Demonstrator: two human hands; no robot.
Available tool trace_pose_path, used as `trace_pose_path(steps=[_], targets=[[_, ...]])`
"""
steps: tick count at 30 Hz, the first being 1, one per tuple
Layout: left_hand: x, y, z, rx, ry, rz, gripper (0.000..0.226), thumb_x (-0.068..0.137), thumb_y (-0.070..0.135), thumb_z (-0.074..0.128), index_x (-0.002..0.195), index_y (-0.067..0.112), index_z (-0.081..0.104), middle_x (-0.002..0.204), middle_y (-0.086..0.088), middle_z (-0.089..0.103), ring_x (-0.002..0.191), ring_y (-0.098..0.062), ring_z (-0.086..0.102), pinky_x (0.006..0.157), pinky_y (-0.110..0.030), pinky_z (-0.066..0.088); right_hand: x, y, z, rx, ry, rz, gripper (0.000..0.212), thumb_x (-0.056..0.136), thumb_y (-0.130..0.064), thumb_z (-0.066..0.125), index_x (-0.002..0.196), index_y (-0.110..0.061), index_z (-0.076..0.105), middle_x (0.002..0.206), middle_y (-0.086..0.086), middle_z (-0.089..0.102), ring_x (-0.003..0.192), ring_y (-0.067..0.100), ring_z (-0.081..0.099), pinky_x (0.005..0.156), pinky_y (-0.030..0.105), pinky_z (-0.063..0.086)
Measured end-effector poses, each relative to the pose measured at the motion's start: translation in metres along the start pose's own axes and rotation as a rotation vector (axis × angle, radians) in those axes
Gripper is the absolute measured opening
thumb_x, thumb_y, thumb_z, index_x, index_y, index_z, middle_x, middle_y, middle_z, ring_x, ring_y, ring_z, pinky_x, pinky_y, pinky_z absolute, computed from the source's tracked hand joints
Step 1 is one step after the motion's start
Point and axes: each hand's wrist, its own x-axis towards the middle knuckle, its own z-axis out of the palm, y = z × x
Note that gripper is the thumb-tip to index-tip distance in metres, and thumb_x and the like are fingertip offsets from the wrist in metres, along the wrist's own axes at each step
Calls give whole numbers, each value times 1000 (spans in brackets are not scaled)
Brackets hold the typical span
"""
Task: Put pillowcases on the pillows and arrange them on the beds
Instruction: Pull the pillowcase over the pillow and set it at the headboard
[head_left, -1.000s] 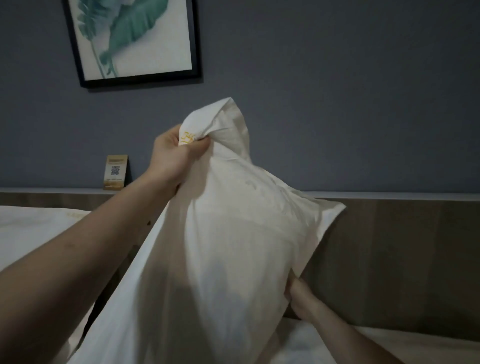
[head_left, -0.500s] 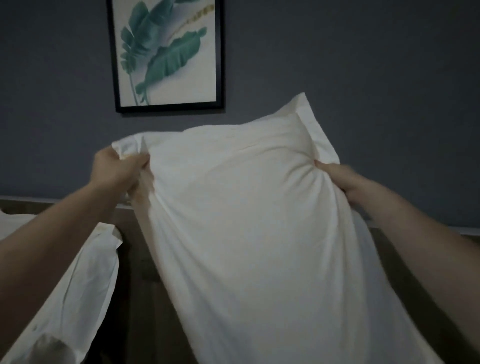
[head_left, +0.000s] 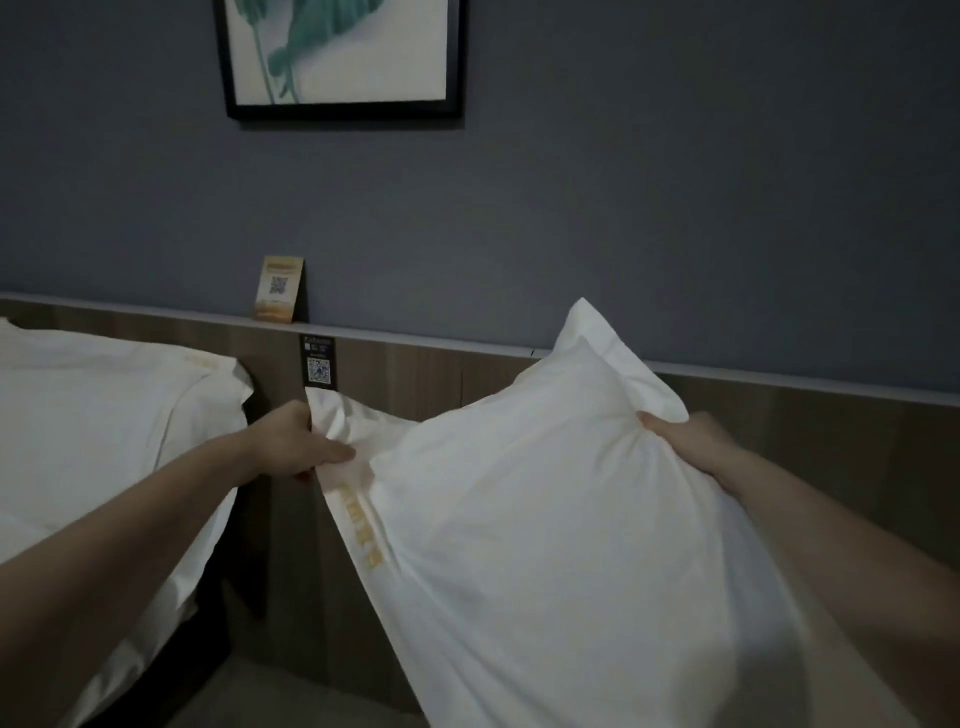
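Observation:
A white pillow in its pillowcase (head_left: 545, 519) fills the lower right of the head view, held up in front of the wooden headboard (head_left: 415, 379). Gold lettering runs along its left hem. My left hand (head_left: 296, 444) grips the pillowcase's upper left corner. My right hand (head_left: 685, 436) grips the fabric just below the upper right corner flap. On the left, another white pillow (head_left: 104, 415) lies on the left bed against the headboard.
A dark gap with grey floor (head_left: 270, 686) separates the left bed from the pillow I hold. A small gold card (head_left: 279, 289) stands on the headboard ledge, a black QR tag (head_left: 318, 364) below it. A framed leaf picture (head_left: 343, 54) hangs on the grey wall.
The pillow came down from in front of the picture to headboard height. Both hands kept their grip on its upper corners, and the view tilted down, showing the left bed's pillow.

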Motion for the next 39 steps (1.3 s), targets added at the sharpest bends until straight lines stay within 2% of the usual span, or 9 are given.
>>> trace_pose_path(steps=[8, 13, 16, 20, 23, 25, 28, 32, 39], targets=[[11, 20, 27, -312, 73, 78, 22, 91, 7, 76, 113, 7, 72, 110, -16, 75, 98, -35, 75, 87, -57, 62, 3, 45, 27, -152, 19, -19, 58, 92, -49, 69, 132, -7, 65, 130, 16, 69, 118, 36, 65, 90, 35, 50], [12, 50, 44, -463, 143, 95, 8, 93, 5, 72, 91, 12, 69, 95, -9, 74, 85, -25, 73, 71, -36, 60, -88, 66, 74, -13, -21, -238, 71, 72, -60, 82, 129, -28, 57, 124, -13, 61, 117, 9, 61, 109, 35, 46], [9, 68, 59, -533, 227, 125, 18, 92, -3, 67, 81, 12, 68, 86, -7, 72, 77, -21, 71, 65, -31, 58, -194, 82, 113, -79, -141, -457, 103, 54, -89, 72, 139, -36, 51, 152, -20, 37, 141, -3, 35, 117, 19, 28], [-3, 92, 69, -623, 318, 164, 22, 88, -7, 64, 73, 9, 65, 78, -8, 68, 69, -20, 68, 65, -32, 57, -259, 113, 157, -367, -72, -537, 120, 51, -47, 89, 148, -57, 19, 167, -27, -4, 155, 3, 7, 114, 24, 21], [-16, 106, 69, -644, 366, 195, 22, 87, -6, 63, 72, 10, 62, 76, -8, 65, 66, -19, 65, 65, -32, 55, -260, 107, 155, -395, -35, -482, 97, 61, -59, 65, 140, -60, 9, 161, -27, -25, 153, 4, -22, 127, 33, 1], [-25, 111, 65, -643, 395, 203, 21, 87, -4, 63, 72, 10, 61, 75, -7, 63, 64, -17, 63, 59, -26, 54, -254, 103, 139, -291, 21, -612, 72, 68, -37, 61, 133, -52, 34, 166, -24, 10, 157, 8, 13, 124, 33, 26], [-37, 113, 55, -681, 447, 222, 23, 88, -5, 61, 71, 9, 58, 70, -5, 57, 58, -13, 56, 38, -13, 42, -229, 108, 97, -32, 167, -692, 49, 74, -10, 56, 118, -29, 67, 124, -26, 66, 116, 2, 65, 98, 30, 54], [-45, 129, 41, -710, 462, 307, 5, 82, 1, 65, 79, 4, 66, 73, -6, 64, 67, -21, 66, 54, -24, 48, -194, 64, 5, -63, 244, -641, 18, 65, -4, 48, 71, -11, 63, 60, -2, 58, 62, 1, 50, 57, 31, 46], [-36, 157, 48, -715, 419, 334, 24, 82, -6, 58, 67, 10, 69, 70, -5, 69, 59, -15, 74, 49, -29, 61, -104, 6, -55, -265, 209, -468, 30, 68, 8, 44, 64, -16, 61, 62, 0, 60, 69, 23, 61, 56, 30, 39]])
